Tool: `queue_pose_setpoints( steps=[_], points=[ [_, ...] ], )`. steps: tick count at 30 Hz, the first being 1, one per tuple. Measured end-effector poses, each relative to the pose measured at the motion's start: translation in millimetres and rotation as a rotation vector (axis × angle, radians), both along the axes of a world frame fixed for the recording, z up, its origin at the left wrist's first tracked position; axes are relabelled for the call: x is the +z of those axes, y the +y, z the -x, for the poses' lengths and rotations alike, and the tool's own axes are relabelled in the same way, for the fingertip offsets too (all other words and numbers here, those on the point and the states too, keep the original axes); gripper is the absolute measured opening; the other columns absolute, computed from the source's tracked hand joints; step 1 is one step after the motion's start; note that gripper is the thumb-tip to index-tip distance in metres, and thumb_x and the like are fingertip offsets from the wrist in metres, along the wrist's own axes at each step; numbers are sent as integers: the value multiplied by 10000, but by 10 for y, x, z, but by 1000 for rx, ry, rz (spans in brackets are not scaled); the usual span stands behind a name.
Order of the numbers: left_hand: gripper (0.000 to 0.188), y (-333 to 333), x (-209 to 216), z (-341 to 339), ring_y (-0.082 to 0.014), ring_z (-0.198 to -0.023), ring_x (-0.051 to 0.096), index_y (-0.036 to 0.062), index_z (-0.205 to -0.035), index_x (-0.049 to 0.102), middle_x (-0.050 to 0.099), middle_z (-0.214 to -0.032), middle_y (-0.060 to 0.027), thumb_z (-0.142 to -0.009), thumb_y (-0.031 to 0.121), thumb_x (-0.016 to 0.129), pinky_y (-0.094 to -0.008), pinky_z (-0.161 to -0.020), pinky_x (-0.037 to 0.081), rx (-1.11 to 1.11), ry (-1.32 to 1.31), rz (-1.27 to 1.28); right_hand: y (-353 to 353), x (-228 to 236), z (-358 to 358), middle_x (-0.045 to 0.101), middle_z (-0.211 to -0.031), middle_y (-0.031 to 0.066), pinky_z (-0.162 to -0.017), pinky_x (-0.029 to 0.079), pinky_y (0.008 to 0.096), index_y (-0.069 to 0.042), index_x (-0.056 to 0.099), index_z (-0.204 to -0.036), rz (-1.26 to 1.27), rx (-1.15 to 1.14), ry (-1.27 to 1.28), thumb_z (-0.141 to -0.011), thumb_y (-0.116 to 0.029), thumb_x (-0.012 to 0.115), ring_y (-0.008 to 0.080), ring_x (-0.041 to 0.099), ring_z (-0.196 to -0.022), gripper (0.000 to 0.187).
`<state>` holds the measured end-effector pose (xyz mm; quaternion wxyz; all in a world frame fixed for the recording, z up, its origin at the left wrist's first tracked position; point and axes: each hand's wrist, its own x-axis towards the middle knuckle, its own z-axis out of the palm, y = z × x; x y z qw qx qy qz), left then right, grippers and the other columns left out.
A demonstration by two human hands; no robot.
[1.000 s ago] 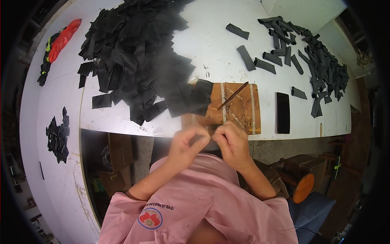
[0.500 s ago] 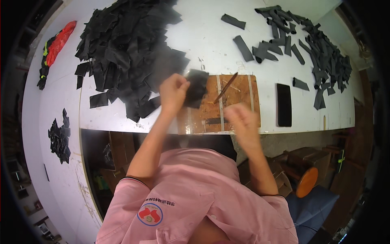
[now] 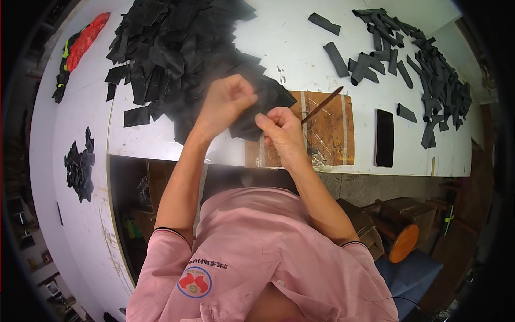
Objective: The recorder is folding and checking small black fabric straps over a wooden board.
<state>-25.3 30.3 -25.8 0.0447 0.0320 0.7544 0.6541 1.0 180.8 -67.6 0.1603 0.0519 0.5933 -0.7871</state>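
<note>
My left hand (image 3: pixel 228 104) is above the near right edge of the big heap, its thumb and fingers pinched at a flat black fabric-like piece (image 3: pixel 248 124). From the other side my right hand (image 3: pixel 284 134) closes thumb against fingers at the right edge of that piece. The piece overlaps the left part of a worn brown board (image 3: pixel 338 129) with pale strips across it. A thin dark brown stick (image 3: pixel 324 103) lies slanted on the board, its lower end behind my right hand. Blur and overlapping black pieces hide exactly where my fingertips grip.
A large heap of flat black pieces (image 3: pixel 166 53) covers the table's left half. Rolled dark grey tubes (image 3: pixel 442 80) lie at the far right. A black phone (image 3: pixel 384 138) is right of the board. A small black pile (image 3: pixel 79 172) and red bundle (image 3: pixel 88 40) sit left.
My right hand has moved left and up from the board to the black piece. The left hand has risen slightly. The whole view has shifted a little.
</note>
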Motion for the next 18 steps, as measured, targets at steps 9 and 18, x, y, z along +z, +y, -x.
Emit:
queue_pose_setpoints(
  steps=[9,18],
  points=[
    [83,202,12,-328,-50,-564,494,21,-791,550,550,-672,-8,-794,103,556,-167,-551,372,280,-42,-208,-41,70,-79,578,-688,-20,-425,360,166,-71,608,-808,362,38,-121,-758,-219,642,30,484,-539,159],
    [154,267,50,-708,-115,-549,545,3,-872,542,592,-687,-79,-755,100,560,-206,-516,395,283,-218,-555,-1,117,-97,575,-757,-1,-439,327,197,-75,561,-870,255,-107,-22,-829,-216,549,59,482,-575,147]
  ],
)
